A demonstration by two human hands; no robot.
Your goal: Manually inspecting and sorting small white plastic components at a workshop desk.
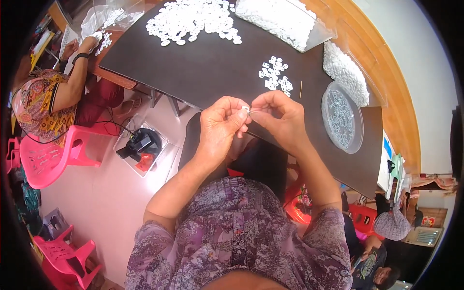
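Dark brown bench ran across the upper middle of the frame and down toward the right. Big heap of flat white pieces sat at top centre, a clear bin of white pieces at its right. Farther right: another white heap, then a round clear tray full of small metallic-looking parts. Pale tiled floor lay at lower left, with a pink chair under a seated co-worker at left; a second person showed at lower right.

The bench's near edge slanted from left of centre to lower right, passing behind your hands. Your widest stretch of open top lay between the big heap and that edge; tighter on the right, where a small white cluster, a thin yellowish stick and the round tray stood near one another.

Your forearms rose from the lower edge and angled inward, bringing your left hand and right hand together at mid-frame. Left grip: thumb and forefinger pinching a small white piece, other fingers curled. Right grip: thumb and forefinger tips pressed together at the piece's right edge; anything between them was too small to tell.
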